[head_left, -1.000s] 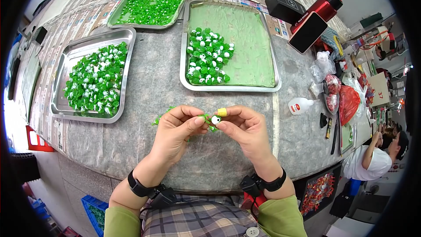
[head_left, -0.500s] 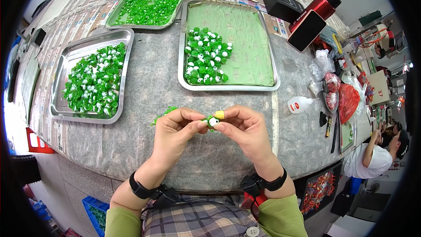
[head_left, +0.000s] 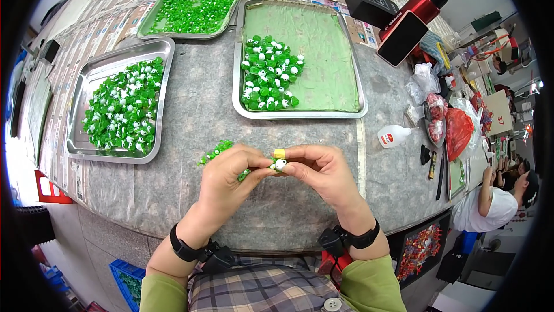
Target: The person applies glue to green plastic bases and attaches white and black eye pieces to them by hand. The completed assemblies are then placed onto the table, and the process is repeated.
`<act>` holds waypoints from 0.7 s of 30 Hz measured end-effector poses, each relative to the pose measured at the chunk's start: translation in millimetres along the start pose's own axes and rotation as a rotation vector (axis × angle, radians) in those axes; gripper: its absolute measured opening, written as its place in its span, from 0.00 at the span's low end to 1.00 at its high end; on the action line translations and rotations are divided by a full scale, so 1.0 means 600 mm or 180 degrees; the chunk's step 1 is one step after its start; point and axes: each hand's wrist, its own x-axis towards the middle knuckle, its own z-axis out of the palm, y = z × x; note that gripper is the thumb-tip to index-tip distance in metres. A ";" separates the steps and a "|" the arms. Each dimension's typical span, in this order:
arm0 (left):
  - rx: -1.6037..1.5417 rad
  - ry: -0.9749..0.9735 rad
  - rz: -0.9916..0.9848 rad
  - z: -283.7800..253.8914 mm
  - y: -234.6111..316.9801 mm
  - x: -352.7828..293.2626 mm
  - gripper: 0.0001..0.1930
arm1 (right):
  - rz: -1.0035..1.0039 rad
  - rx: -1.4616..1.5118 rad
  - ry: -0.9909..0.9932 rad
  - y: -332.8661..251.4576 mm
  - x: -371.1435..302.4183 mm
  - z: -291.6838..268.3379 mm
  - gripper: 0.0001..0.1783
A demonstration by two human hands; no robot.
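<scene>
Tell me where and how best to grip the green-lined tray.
Probably best by the tray's rim, coming from the near side, which faces the person: left hand on the left edge, right hand on the right. The raised rim offers an edge; the pile sits toward the left, so that side is probably heavier.

The gap between the left hand's [head_left: 224,178] and right hand's [head_left: 325,175] fingertips has been narrowed around the bead [head_left: 281,165]. The yellow band [head_left: 279,154] on 1 right finger has been shifted left, and a green piece [head_left: 243,175] has been exposed more by the left thumb.
</scene>
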 end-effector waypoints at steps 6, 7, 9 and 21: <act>0.0287 0.0062 0.0146 0.003 0.003 0.000 0.07 | -0.0012 0.0217 -0.0057 0.000 0.002 0.001 0.12; 0.0331 0.0068 0.0144 0.003 0.003 -0.001 0.07 | -0.0013 0.0216 -0.0057 0.002 0.003 0.001 0.12; 0.0069 0.0032 -0.0160 0.005 0.000 -0.003 0.06 | 0.0006 0.0377 -0.0069 0.006 0.005 0.000 0.13; -0.4718 0.1861 -0.0636 -0.096 -0.050 0.021 0.14 | -0.0647 -0.2878 0.0186 -0.011 0.009 -0.034 0.07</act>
